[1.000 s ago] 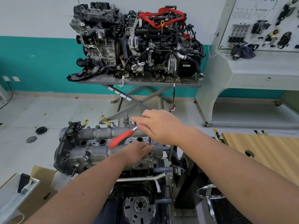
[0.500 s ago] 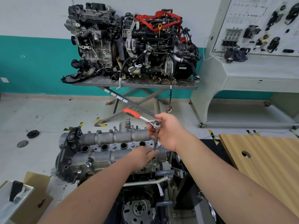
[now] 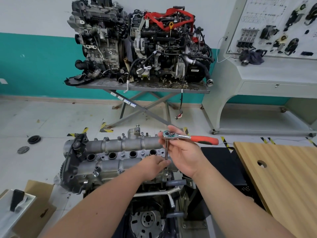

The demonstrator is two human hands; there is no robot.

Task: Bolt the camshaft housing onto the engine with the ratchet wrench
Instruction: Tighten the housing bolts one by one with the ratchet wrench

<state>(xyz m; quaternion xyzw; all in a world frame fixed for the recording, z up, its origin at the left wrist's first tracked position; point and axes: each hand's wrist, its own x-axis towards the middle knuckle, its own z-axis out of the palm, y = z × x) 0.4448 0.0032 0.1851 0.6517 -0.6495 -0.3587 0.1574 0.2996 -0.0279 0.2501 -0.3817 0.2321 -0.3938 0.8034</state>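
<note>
The wrench (image 3: 188, 137) could slip off the bolt. Its long thin bar goes down from the shiny head to a bolt near the left fingertips (image 3: 165, 162), and I cannot tell if the tip sits all the way on the bolt. If it sits crooked and the person turns it, the tip may pop off and the hand may bump the hard metal. The bolt could also go in crooked and hurt the threads. The bar might tip, because it is tall and only held at the top and bottom.

The right hand (image 3: 184, 152) is up above the housing (image 3: 120, 148), palm turned toward the person. Its fingers curl around the wrench head and the top of the bar. The red handle sticks out past the fingers, away to the right, and nothing holds it.

The left hand (image 3: 152, 166) lies low on the housing, just under the right hand. Its fingertips seem to pinch the bottom of the bar, but I cannot tell for sure. Both arms reach forward.

The housing sits on top of the engine (image 3: 147, 219), right under both hands. More bolts stand along it to the left of the fingers.
</note>
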